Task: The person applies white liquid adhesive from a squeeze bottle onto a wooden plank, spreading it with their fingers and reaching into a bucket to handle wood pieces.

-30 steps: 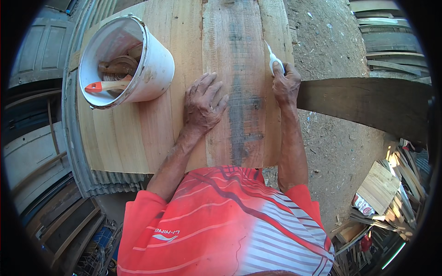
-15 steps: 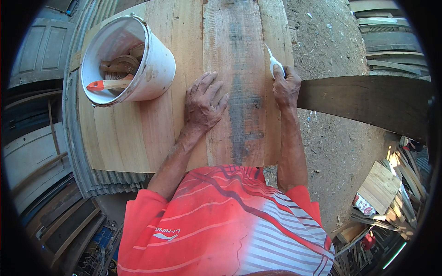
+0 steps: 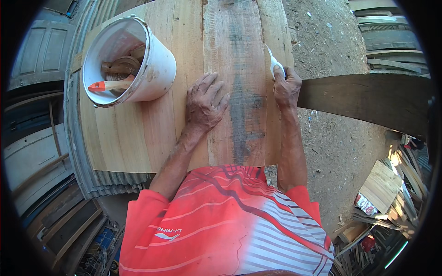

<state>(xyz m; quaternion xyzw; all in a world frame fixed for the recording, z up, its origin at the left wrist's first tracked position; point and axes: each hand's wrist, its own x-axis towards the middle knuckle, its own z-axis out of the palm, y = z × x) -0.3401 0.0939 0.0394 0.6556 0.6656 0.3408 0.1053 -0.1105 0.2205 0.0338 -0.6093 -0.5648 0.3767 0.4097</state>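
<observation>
My right hand grips a small white glue bottle with a long thin nozzle. Its tip points away from me at the seam between two boards on the right side of the wooden panel. My left hand lies flat on the panel, fingers spread, holding nothing. A dark stain runs down the board between my hands. Left of my left hand, a white bucket rests tilted on its side, mouth toward the left. Inside it are a paintbrush with a red-tipped handle and a roll of tape.
A long dark plank juts out to the right beside my right hand. Corrugated metal sheeting edges the panel at left. Stacked boards lie at the far right, with scrap wood at the lower right.
Almost nothing differs. Both hands and the glue bottle hold their places; the view has shifted very slightly.
</observation>
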